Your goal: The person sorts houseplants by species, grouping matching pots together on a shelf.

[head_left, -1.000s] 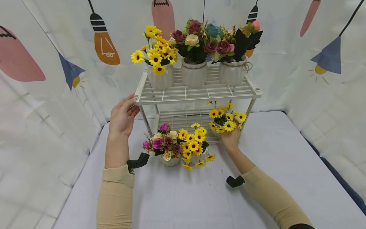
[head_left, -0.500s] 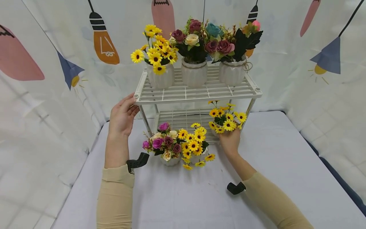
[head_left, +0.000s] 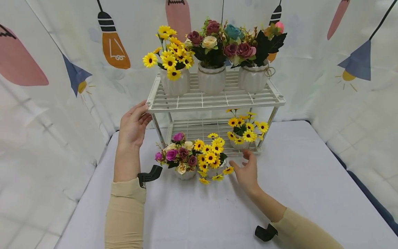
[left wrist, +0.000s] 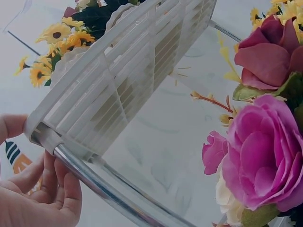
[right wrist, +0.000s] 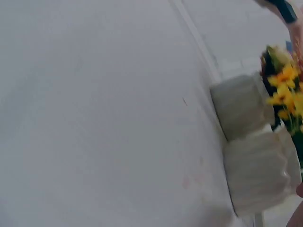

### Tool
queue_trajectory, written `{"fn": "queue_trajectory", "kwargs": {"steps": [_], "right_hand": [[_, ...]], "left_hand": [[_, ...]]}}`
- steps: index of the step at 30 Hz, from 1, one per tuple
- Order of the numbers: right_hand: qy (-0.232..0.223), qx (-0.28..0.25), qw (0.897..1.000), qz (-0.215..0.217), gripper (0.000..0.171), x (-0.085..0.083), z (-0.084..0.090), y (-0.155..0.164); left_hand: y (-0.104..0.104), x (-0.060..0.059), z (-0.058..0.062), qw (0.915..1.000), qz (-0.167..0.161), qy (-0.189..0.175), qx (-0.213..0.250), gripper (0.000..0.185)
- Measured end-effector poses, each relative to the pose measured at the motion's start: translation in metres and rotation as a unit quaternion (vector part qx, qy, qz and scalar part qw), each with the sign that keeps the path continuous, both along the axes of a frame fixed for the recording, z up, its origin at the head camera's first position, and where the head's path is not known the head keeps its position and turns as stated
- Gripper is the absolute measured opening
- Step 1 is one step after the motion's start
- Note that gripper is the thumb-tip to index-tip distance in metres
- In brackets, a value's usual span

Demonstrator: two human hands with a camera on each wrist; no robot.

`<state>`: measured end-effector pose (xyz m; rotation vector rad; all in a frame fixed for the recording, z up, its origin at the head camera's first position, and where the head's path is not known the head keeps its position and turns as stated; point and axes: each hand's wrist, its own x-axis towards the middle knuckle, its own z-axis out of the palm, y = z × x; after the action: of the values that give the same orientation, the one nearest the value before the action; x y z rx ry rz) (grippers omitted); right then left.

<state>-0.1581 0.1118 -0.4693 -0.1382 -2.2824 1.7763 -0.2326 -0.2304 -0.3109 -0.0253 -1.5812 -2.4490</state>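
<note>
My left hand (head_left: 133, 123) holds the top left corner of a white two-tier rack (head_left: 214, 102). In the left wrist view its fingers (left wrist: 45, 189) curl by the chrome leg (left wrist: 109, 191) and the thumb lies on the corner. A white pot of small sunflowers (head_left: 244, 133) stands on the lower tier at the right. My right hand (head_left: 244, 165) hovers open and empty over the table, just in front of that pot. To its left on the table stand a sunflower pot (head_left: 212, 156) and a rose pot (head_left: 181, 159). The right wrist view shows two blurred white pots (right wrist: 258, 175).
Three white pots of flowers fill the top tier: sunflowers (head_left: 174, 69), roses (head_left: 211, 65) and mixed roses (head_left: 252, 65). The rack stands at the back of a pale table (head_left: 311, 180). A printed curtain (head_left: 342, 86) closes in the back and sides.
My right hand has let go of the sunflower pot on the lower tier and drawn back toward me and slightly left. The left hand has stayed on the rack corner.
</note>
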Motion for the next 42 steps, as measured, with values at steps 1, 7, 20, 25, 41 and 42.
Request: {"fn": "queue_trajectory", "kwargs": {"steps": [1,7,20,25,41,42], "right_hand": [[-0.007,0.003,1.0,0.014,0.068,0.003,0.0,-0.004],[-0.034,0.005,0.994,0.107,0.071,0.016,-0.008,-0.023],[0.02,-0.034,0.988,0.15,0.071,0.005,-0.018,-0.037],[0.051,-0.031,0.986,0.156,0.069,0.003,-0.02,-0.037],[0.06,-0.001,0.992,0.112,0.067,0.008,-0.009,-0.032],[0.067,-0.001,0.992,0.11,0.068,0.007,-0.006,-0.031]], "left_hand": [[0.0,0.0,0.0,1.0,0.001,0.001,-0.001,0.051],[0.0,0.0,0.002,1.0,-0.002,0.001,0.003,0.051],[0.001,0.002,0.0,0.9999,-0.002,-0.01,0.009,0.052],[0.002,0.001,0.0,0.9999,-0.001,-0.01,0.006,0.053],[0.0,0.002,-0.001,1.0,-0.004,0.004,0.007,0.051],[0.0,0.002,-0.001,0.9999,-0.004,0.006,0.007,0.051]]}}
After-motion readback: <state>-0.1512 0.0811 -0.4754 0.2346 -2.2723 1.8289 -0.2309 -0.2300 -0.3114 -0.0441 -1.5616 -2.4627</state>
